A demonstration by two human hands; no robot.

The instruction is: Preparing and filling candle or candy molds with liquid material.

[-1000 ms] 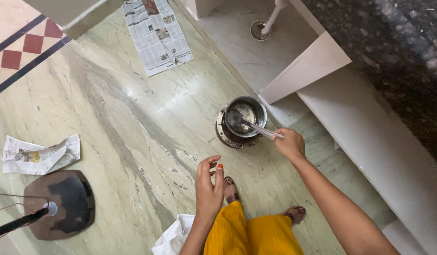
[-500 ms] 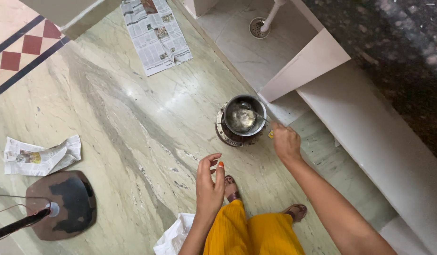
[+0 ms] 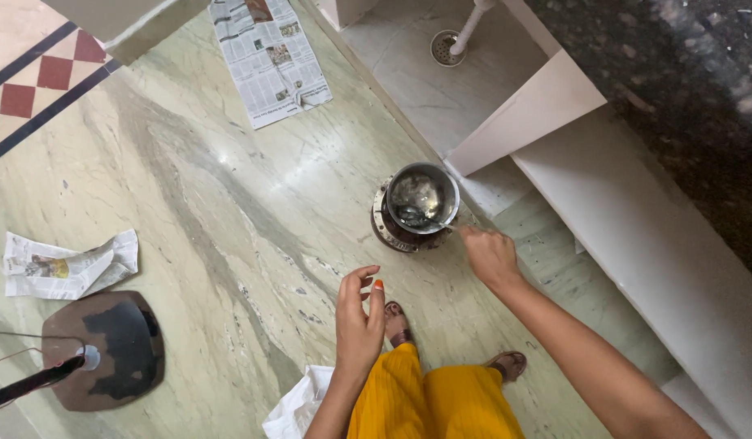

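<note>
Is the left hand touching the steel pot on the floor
No, the left hand hangs open in the air apart from the steel pot, while the right hand holds a spoon in it.

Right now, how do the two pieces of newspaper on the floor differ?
The newspaper sheet at the top lies spread flat and open; the newspaper piece at the left is crumpled and folded up. The flat one covers more floor. The crumpled one lies beside the dark stand base; the flat one lies apart, near the step. Both rest on the green marble floor, away from either hand.
</note>
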